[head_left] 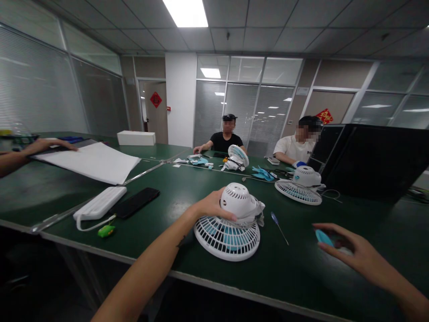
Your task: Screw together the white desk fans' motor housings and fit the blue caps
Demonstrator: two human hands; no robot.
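Note:
A small white fan (231,223) lies face down on the green table (174,192), its grille on the tabletop and blue blades showing through. My left hand (209,206) is wrapped round the fan's white motor housing from the left. My right hand (348,250) hovers low at the right, fingers curled round a small blue part (324,237). A thin screwdriver (279,226) with a blue handle lies on the table between the fan and my right hand.
A white power bank with cord (99,205), a black phone (136,202) and a green tag (106,230) lie at the left. A second fan (301,184) lies further back. Two people sit across the table with fan parts (234,158). Another person's hand (47,144) rests at far left on white sheets (94,162).

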